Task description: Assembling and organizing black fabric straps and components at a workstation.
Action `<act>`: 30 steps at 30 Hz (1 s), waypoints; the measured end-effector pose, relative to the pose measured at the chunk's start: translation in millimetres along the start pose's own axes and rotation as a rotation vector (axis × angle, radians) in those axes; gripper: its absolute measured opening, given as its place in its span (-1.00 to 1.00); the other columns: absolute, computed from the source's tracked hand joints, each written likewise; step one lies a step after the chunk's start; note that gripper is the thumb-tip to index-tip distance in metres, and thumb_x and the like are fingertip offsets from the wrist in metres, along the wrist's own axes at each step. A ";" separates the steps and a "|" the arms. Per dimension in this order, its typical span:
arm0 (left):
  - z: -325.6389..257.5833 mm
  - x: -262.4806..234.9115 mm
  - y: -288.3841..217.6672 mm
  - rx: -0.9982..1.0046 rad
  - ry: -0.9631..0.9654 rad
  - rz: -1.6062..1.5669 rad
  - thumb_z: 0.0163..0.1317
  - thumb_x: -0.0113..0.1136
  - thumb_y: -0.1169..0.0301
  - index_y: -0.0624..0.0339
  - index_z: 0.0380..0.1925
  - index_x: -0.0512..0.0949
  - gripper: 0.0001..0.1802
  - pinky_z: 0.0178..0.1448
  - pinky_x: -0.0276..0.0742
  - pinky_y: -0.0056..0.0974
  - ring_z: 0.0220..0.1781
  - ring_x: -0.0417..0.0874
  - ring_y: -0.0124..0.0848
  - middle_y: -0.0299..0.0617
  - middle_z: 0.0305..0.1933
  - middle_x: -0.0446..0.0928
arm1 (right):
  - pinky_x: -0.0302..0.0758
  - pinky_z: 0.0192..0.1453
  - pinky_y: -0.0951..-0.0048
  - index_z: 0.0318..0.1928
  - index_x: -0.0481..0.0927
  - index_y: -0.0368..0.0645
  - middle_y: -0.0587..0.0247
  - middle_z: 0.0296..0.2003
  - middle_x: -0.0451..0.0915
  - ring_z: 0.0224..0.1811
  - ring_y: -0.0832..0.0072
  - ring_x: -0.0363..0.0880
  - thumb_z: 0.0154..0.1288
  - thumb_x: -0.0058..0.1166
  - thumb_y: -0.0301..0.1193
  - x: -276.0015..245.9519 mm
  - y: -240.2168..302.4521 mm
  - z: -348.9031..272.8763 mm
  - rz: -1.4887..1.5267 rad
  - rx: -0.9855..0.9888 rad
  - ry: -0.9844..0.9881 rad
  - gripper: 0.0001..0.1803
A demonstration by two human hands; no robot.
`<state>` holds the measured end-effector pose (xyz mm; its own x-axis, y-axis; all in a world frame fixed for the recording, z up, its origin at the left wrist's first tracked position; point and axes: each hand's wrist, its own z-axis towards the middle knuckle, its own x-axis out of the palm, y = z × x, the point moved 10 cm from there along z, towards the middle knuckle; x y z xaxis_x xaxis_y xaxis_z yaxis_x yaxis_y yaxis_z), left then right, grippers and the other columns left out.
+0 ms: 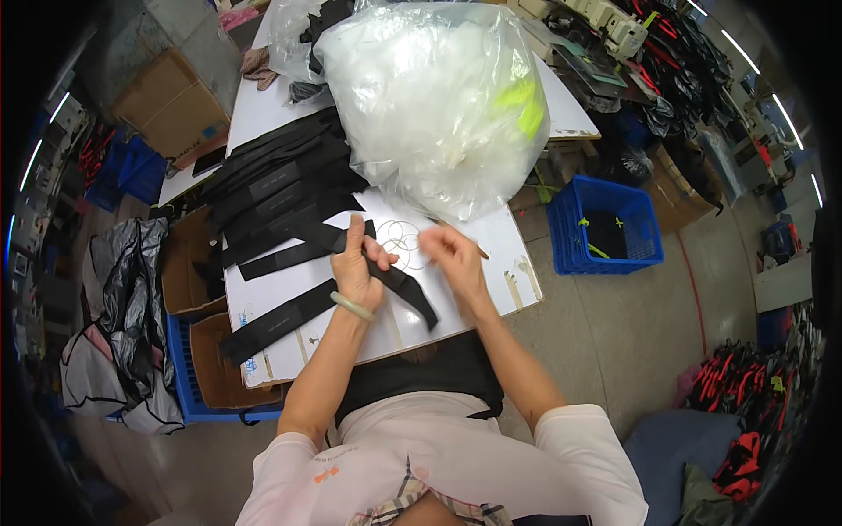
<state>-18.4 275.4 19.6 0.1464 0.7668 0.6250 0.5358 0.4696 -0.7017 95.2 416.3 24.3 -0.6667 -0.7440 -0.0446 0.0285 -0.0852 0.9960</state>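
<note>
My left hand point(358, 273) is closed around a black fabric strip point(412, 294), thumb up, above the white table point(386, 337). One end of the strip hangs down toward my right. My right hand point(456, 261) is a little to the right, fingers curled together and slightly blurred; what they hold, if anything, I cannot make out. Between and beyond my hands lie several thin tan rings point(396, 235), which look like rubber bands. A thin brown stick point(483, 254) shows beside my right hand. Another black strip point(279, 323) lies flat near my left forearm.
Overlapping black strips point(281, 180) cover the table's left side. A big clear plastic bag point(430, 105) of white material stands at the back. On the floor are a blue crate point(605, 223) to the right and cardboard boxes point(219, 359) in a blue bin to the left.
</note>
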 end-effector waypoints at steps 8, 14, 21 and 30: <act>-19.9 -17.2 8.1 -0.111 0.029 -0.015 0.28 0.28 0.13 0.10 -0.49 0.41 -0.65 -0.50 0.54 -0.21 -0.78 0.32 -0.42 -0.32 -0.76 0.26 | 0.55 -0.25 0.08 -0.33 0.62 -0.22 0.02 -0.29 0.63 -0.26 0.00 0.64 0.11 0.18 -0.47 -6.0 2.3 99.7 -0.915 -0.358 -0.322 -0.89; -21.5 -30.1 13.1 -0.155 0.013 -0.031 0.24 0.32 0.18 0.09 -0.53 0.42 -0.66 -0.51 0.55 -0.22 -0.78 0.33 -0.43 -0.32 -0.75 0.28 | 0.54 -0.30 0.08 -0.43 0.58 -0.21 0.06 -0.26 0.62 -0.26 0.06 0.65 0.01 0.19 -0.50 -10.8 9.1 78.6 -1.007 -0.416 -0.266 -0.92; -38.1 19.7 51.0 -0.301 0.319 0.138 0.21 0.29 0.40 0.41 0.02 0.45 -0.56 -0.56 0.55 -0.35 -0.75 0.40 -0.52 -0.22 -0.49 0.48 | 0.50 -0.04 0.37 -0.45 0.58 -0.25 0.16 -0.31 0.67 -0.15 0.35 0.65 0.01 0.32 -0.54 -9.2 49.2 -26.0 -0.375 -0.232 0.079 -0.86; -61.8 25.9 31.3 -0.265 0.477 0.165 0.13 0.34 0.48 0.45 -0.16 0.52 -0.67 -0.54 0.56 -0.38 -0.73 0.42 -0.52 -0.17 -0.47 0.52 | 0.53 -0.09 0.46 -0.35 0.65 -0.31 0.17 -0.36 0.68 -0.21 0.47 0.66 0.09 0.30 -0.59 3.0 62.6 -50.3 -0.243 -0.102 0.315 -0.89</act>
<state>53.6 282.9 35.0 0.5722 0.5090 0.6431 0.6552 0.1879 -0.7317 132.5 375.4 82.6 -0.4029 -0.8595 -0.3146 -0.0172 -0.3366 0.9415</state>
